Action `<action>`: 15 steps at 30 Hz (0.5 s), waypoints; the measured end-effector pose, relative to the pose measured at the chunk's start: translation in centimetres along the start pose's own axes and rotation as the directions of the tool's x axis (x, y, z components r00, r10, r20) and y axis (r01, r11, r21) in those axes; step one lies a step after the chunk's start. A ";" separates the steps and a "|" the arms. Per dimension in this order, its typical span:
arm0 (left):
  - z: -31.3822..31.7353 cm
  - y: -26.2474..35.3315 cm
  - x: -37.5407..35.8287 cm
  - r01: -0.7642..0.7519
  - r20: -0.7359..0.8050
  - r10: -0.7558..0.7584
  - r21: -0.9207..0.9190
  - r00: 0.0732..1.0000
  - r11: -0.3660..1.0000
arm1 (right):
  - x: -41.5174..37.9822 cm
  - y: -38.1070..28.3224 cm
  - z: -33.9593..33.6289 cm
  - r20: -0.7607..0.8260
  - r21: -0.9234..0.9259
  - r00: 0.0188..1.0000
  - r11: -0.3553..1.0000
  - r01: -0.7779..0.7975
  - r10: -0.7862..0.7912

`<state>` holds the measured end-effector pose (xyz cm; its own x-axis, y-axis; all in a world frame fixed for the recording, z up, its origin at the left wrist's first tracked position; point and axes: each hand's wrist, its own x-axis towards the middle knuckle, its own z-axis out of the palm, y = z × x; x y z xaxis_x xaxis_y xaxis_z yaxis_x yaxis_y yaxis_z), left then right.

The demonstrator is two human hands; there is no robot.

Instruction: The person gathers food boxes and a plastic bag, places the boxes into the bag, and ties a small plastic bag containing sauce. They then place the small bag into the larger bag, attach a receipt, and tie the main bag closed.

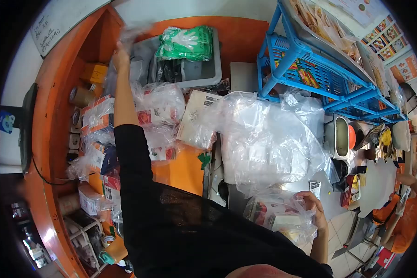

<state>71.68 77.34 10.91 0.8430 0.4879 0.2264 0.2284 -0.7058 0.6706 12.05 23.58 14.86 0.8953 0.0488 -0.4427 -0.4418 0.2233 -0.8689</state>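
My left hand (pixel 121 56) is stretched far out over the grey bin (pixel 217 69), closed on a piece of clear plastic (pixel 135 31) that is smeared by motion. Inside that bin lie a green pack of plastic gloves (pixel 186 42) and dark plastic. Close to my body, my right hand (pixel 314 211) grips the side of a clear plastic bag (pixel 306 227). A printed red and white box (pixel 273 215) shows through this bag. Between my arms, a broad stack of clear plastic bags (pixel 273 139) covers the counter.
Several bagged boxes (pixel 160 106) crowd the orange counter (pixel 185 169) at left. A cardboard box (pixel 197 116) leans among them. At right stand a blue plastic rack (pixel 310 69) with a loaded tray on top and a metal container (pixel 341 136). Another person in an orange shirt (pixel 410 220) works at far right.
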 end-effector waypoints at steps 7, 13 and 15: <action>7.3 -6.0 -3.9 -0.435 0.387 0.351 0.153 0.852 0.887 | 0.1 0.0 -0.3 -0.010 -0.091 0.999 0.995 0.046 -0.047; -0.3 2.0 -8.4 -0.312 0.208 0.247 0.401 0.947 0.861 | -0.4 0.2 -1.4 -0.037 -0.055 0.998 0.997 0.046 -0.049; -1.6 1.6 -6.3 -0.320 0.244 0.231 0.444 0.942 0.837 | -0.2 -0.2 -1.6 -0.033 -0.069 0.995 0.994 0.090 -0.092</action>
<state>65.97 73.95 11.74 0.9655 0.1716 0.1957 0.1378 -0.9749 0.1748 11.87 21.92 14.79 0.9299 -0.0045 -0.3677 -0.3623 0.1594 -0.9183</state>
